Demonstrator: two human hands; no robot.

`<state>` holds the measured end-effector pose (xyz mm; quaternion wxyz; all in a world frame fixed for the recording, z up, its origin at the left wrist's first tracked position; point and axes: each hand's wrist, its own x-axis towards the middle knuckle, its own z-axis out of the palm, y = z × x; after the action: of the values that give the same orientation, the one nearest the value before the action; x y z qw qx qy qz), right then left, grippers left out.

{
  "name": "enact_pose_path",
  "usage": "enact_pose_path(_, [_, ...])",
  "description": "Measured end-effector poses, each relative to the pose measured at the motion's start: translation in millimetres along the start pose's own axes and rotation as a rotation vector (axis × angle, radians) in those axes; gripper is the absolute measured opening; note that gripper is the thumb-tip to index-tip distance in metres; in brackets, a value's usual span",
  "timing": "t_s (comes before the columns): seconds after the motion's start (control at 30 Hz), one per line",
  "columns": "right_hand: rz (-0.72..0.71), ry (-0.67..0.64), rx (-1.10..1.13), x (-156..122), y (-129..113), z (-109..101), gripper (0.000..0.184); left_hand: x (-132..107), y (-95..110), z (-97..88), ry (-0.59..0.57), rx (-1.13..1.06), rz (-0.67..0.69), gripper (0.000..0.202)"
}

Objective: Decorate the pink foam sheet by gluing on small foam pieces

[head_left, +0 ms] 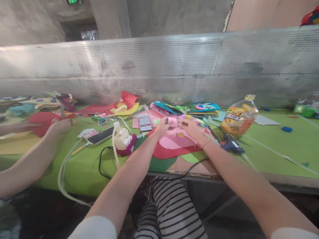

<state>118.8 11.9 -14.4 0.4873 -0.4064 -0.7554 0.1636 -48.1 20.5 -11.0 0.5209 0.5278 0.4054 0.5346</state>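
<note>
My left hand (162,126) is closed, its thumb and fingers pinching a small soft-looking pink piece (172,121). Close by on the right, my right hand (191,128) has its fingertips pressed together, on something too small and blurred to name. Below both hands lies a pink sheet (171,142) with a small orange-yellow round spot (180,135). It rests on a larger red sheet (165,152). Dark blue-handled glue gun (231,146) lies to the right of my right forearm.
A bottle of orange liquid (240,116) stands at the right. On the left are a purple-and-cream power adapter (124,141), a phone (101,135) and cables. Another person's hands hold red paper (41,123) and scissors (66,118). A perforated metal panel (159,69) runs behind.
</note>
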Motion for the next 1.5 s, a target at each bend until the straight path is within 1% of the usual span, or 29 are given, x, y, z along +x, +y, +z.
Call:
enact_pose_path(0.1, [0.057, -0.067, 0.008, -0.5, -4.1, -0.6, 0.012, -0.7, 1.3, 2.0, 0.019, -0.037, -0.012, 0.024])
enact_pose_path(0.17, [0.087, -0.079, 0.022, -0.8, -6.7, -0.9, 0.011, -1.1, 2.3, 2.9, 0.014, -0.049, -0.018, 0.023])
enact_pose_path(0.37, [0.094, 0.01, 0.065, -1.7, -11.7, -0.1, 0.015, -4.7, 6.5, 3.4, 0.037, -0.103, -0.052, 0.029])
enact_pose_path(0.57, [0.038, 0.032, 0.106, -6.0, -16.6, 1.1, 0.022, -9.5, 9.7, 2.2, -0.037, -0.104, -0.028, 0.03])
enact_pose_path(0.77, [0.066, -0.029, 0.181, -4.4, -12.7, 2.1, 0.026, -9.5, 7.0, 0.6, -0.052, -0.07, 0.034, 0.03])
enact_pose_path(0.87, [0.072, -0.058, 0.206, -2.8, -9.6, 2.3, 0.023, -7.3, 2.8, -0.2, -0.038, -0.08, 0.059, 0.032])
enact_pose_path(0.97, [0.032, -0.102, 0.157, -3.3, -10.5, 1.5, 0.013, -4.8, -1.1, -1.4, -0.032, -0.048, 0.071, 0.033])
enact_pose_path(1.1, [0.015, -0.152, 0.107, -4.6, -12.2, 2.0, 0.015, -2.8, -2.7, -2.3, -0.044, -0.003, 0.063, 0.034])
enact_pose_path(1.17, [0.045, -0.118, 0.115, -4.5, -10.7, 4.2, 0.016, -2.8, -2.1, -2.0, -0.041, -0.005, 0.062, 0.035])
enact_pose_path(1.23, [0.076, -0.05, 0.128, -4.0, -7.7, 6.9, 0.019, -3.4, -1.2, -1.4, -0.026, -0.02, 0.076, 0.038])
enact_pose_path(1.33, [0.078, 0.015, 0.16, -4.3, -2.7, 9.0, 0.025, -4.9, 0.3, -0.3, -0.035, -0.045, 0.094, 0.042])
enact_pose_path(1.43, [0.05, -0.019, 0.184, -5.9, -0.7, 6.9, 0.027, -5.9, 0.5, 0.6, -0.06, -0.017, 0.091, 0.042])
enact_pose_path(1.5, [0.035, -0.045, 0.158, -6.9, -2.4, 4.2, 0.021, -5.5, -0.6, 0.7, -0.056, 0.022, 0.093, 0.042])
